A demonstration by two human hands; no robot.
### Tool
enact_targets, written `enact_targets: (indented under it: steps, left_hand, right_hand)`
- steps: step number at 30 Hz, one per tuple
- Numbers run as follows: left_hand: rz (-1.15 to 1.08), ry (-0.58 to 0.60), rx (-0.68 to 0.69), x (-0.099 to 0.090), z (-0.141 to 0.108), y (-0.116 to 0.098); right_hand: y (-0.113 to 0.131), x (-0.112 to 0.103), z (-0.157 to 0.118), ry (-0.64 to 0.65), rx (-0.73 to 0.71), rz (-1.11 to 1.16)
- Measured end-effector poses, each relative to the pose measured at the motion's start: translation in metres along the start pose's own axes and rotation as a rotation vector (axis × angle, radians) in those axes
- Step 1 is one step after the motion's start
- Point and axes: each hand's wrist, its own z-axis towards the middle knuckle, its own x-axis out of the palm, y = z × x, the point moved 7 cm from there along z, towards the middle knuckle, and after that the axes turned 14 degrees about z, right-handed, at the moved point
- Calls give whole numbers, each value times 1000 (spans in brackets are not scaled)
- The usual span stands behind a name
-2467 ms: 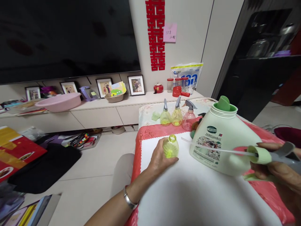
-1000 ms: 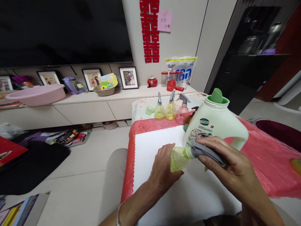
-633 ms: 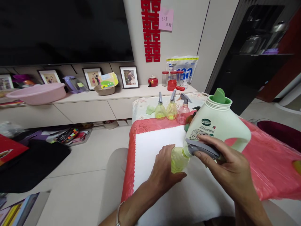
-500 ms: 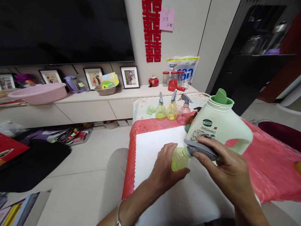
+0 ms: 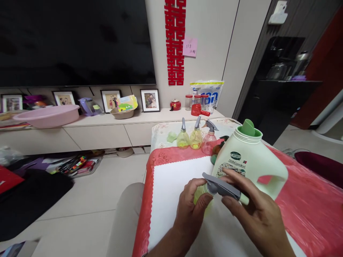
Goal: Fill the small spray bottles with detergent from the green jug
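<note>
A yellow-green translucent spray bottle (image 5: 198, 194) is held tilted over the white mat (image 5: 171, 189). My left hand (image 5: 190, 207) wraps round its upper body, the thumb by the neck. Its grey spray head (image 5: 221, 186) points right, with a pale green nozzle at the end. My right hand (image 5: 254, 210) closes loosely about that head, fingers above and thumb below; part of the contact is hidden. Just behind stands a big pale green jug (image 5: 254, 164) with a green cap (image 5: 248, 127) resting in its mouth.
Two yellow spray bottles (image 5: 183, 138) and a pink one (image 5: 209, 142) stand at the table's back, beside a pale green crumpled item (image 5: 172, 136). Red plastic sheeting (image 5: 308, 203) covers the table. Behind it runs a cabinet (image 5: 99, 137) with photo frames, a pink basin (image 5: 48, 116) and jars.
My left hand has moved up the bottle towards its neck. The spray head has turned, and my right hand's grip on it looks looser. The camera view has tilted upward.
</note>
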Motion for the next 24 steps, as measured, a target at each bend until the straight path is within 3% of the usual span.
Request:
enact_targets:
  steps: [4, 6, 8, 11, 14, 24]
  left_hand:
    - [-93, -30, -74, -6, 1, 5]
    - [-147, -34, -86, -7, 0, 7]
    - [-172, -37, -71, -7, 0, 9]
    - [-184, -41, -20, -5, -2, 9]
    - [-178, -55, 10, -3, -5, 8]
    - [-136, -99, 53, 1, -7, 9]
  right_hand:
    - [-39, 7, -8, 20, 274, 517]
    - [-55, 14, -9, -2, 370, 577]
    - [-59, 23, -6, 17, 336, 509]
    - [-46, 38, 2, 104, 203, 442]
    - [-36, 49, 5, 162, 163, 441]
    - [-28, 53, 1, 86, 70, 368]
